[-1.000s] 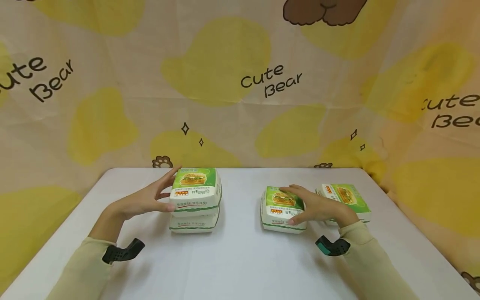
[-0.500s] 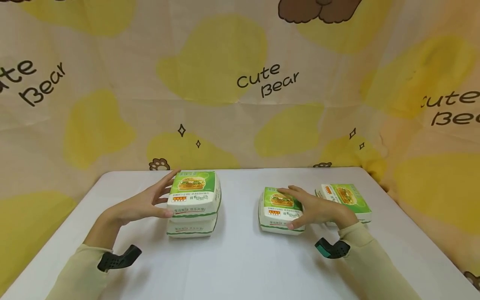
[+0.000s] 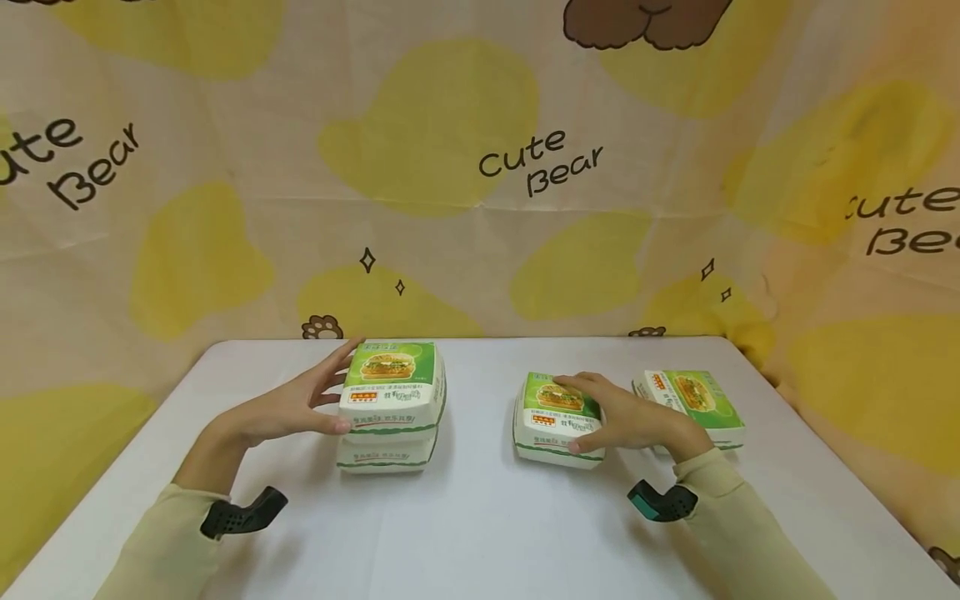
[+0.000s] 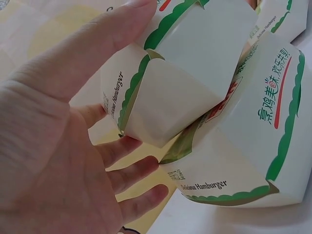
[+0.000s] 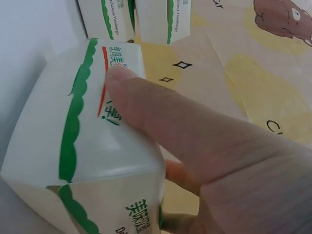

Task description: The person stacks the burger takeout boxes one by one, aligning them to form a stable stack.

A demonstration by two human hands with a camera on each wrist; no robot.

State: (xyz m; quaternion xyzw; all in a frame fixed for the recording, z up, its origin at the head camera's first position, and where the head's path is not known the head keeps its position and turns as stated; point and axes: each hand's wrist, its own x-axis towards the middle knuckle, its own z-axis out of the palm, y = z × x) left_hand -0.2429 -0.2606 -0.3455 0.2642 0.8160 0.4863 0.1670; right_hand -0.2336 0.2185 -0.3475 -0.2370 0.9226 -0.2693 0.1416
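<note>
Two white-and-green burger boxes stand stacked left of centre. On the upper burger box point(image 3: 390, 392) my left hand point(image 3: 281, 408) has its thumb at the front corner and its index finger at the back corner, spanning the left side. The lower burger box point(image 4: 243, 146) sits beneath it, the two not quite aligned. Right of centre, my right hand point(image 3: 630, 417) grips a third burger box point(image 3: 555, 417); the thumb point(image 5: 131, 87) presses its printed front face and the other fingers reach behind, partly hidden. This box is close over the white table.
Behind my right hand, another burger box point(image 3: 697, 400) lies turned at an angle on the white table point(image 3: 465, 533). A printed yellow-and-cream cloth point(image 3: 450, 167) hangs along the back and sides. Dark bands point(image 3: 243, 512) sit on both wrists.
My right hand and its burger box have shifted slightly to the left. The left hand stays at the upper box of the stack. The head view sways a little.
</note>
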